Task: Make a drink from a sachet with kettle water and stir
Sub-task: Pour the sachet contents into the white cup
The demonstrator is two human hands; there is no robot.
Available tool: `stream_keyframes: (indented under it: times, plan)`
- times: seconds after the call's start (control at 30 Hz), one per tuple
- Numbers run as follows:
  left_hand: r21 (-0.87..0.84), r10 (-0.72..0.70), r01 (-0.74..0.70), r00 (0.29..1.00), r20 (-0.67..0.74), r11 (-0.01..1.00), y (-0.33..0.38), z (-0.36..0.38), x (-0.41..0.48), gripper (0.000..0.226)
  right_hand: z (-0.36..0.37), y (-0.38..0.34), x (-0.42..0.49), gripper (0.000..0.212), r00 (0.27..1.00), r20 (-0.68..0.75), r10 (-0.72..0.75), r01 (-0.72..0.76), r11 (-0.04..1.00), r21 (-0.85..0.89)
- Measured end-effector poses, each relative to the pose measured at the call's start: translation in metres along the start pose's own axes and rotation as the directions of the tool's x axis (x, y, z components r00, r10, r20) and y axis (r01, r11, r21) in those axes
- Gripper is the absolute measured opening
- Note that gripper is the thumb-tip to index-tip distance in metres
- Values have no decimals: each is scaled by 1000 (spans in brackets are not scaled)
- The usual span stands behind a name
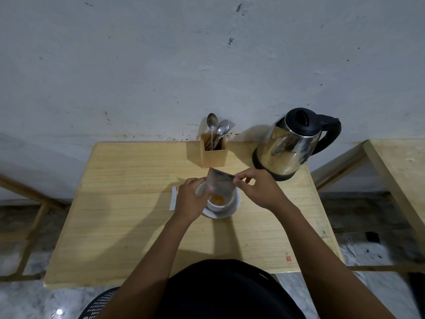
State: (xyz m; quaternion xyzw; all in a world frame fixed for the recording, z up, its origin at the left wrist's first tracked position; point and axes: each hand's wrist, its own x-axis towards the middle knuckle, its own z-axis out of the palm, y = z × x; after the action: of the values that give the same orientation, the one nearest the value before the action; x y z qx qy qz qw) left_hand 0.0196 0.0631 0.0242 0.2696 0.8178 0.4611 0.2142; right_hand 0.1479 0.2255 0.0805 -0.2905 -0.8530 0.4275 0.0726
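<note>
From my feed, both hands pinch the silver sachet [221, 183] over the white cup [222, 202]: left hand [192, 199] low, right hand [259, 187] at a top corner. No print I can read. Orange powder inside the cup, mid wooden table [128, 226]; kettle [292, 143] far right by the scuffed wall [161, 65].

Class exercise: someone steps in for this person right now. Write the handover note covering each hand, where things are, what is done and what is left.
Left hand and right hand both hold the sachet, tipped over the cup on its saucer.
Orange powder is already in the cup; the torn strip lies to the left.
Kettle stands back right, spoons in the wooden holder.
Left: finish emptying, pour water, stir.
</note>
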Motion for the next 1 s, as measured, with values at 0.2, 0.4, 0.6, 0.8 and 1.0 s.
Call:
stream_keyframes:
  times: [0.2,0.4,0.6,0.8,1.0]
  plan:
    - [-14,50,-51,999,-18,999,0,0,3,14,7,0,-3,12,997,-68,-24,24,1000,-4]
    - [-10,23,-23,1000,-19,1000,-7,4,3,15,9,-2,-2,5,995,-95,-5,5,1000,6]
    - [18,37,-37,999,-24,999,-6,4,3,27,7,-1,-2,4,985,-171,9,-15,999,-30]
    - [9,34,-34,999,-21,999,-4,4,4,23,6,-2,-1,6,986,-165,25,-31,999,-39]
    - [-20,38,-38,999,-29,999,7,-1,5,20,5,-4,-2,6,995,-91,-39,34,998,-55]
